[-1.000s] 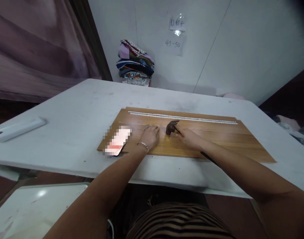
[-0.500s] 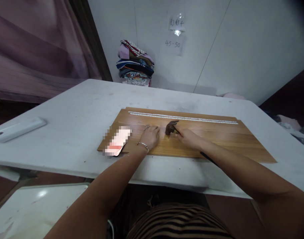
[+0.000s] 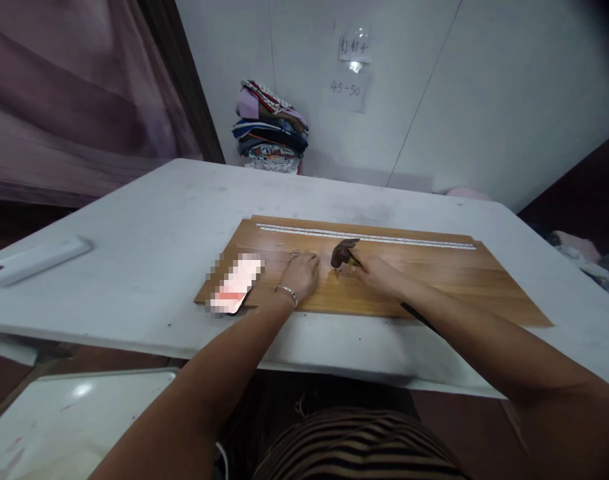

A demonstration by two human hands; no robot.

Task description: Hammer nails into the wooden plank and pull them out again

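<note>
Black-and-tan striped fabric point(image 3: 359, 447) shows nearest. Beyond it, the person's left hand point(image 3: 300, 275) rests on a flat brown wooden board point(image 3: 434, 270); whether it holds anything cannot be told. The right hand point(image 3: 382, 275) grips a dark-headed claw hammer point(image 3: 341, 254), over the board. Slender metallic pieces point(image 3: 281, 244) lie farther back, then two narrow white strips point(image 3: 309, 233), then colourful stacked cloth point(image 3: 270, 130).

Right hand's grip point(image 3: 379, 275) on hammer point(image 3: 342, 254) over wooden board point(image 3: 449, 272), left hand point(image 3: 300, 274) resting there, phone point(image 3: 238, 283) further left
</note>
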